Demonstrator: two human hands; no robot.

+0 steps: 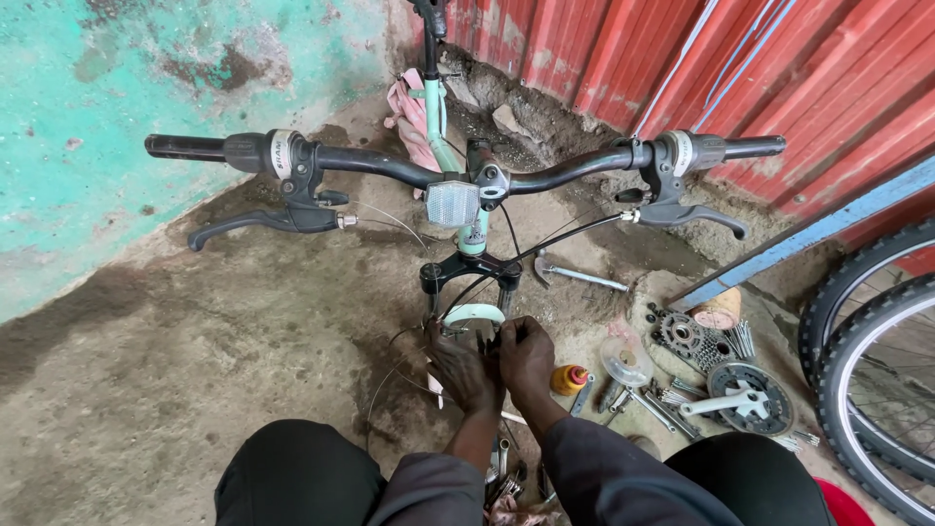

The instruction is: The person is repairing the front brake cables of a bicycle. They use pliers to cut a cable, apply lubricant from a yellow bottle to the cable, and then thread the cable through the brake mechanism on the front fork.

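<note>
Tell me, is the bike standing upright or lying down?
Upright: the handlebar sits level above the fork, and both hands, left and right, work at the fork's base.

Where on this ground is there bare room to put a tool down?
Bare dirt lies left of the hands, between the teal wall and the fork. Right is crowded: orange bottle, sprockets, crankset, wrench, tyres. More tools lie between the knees.
</note>
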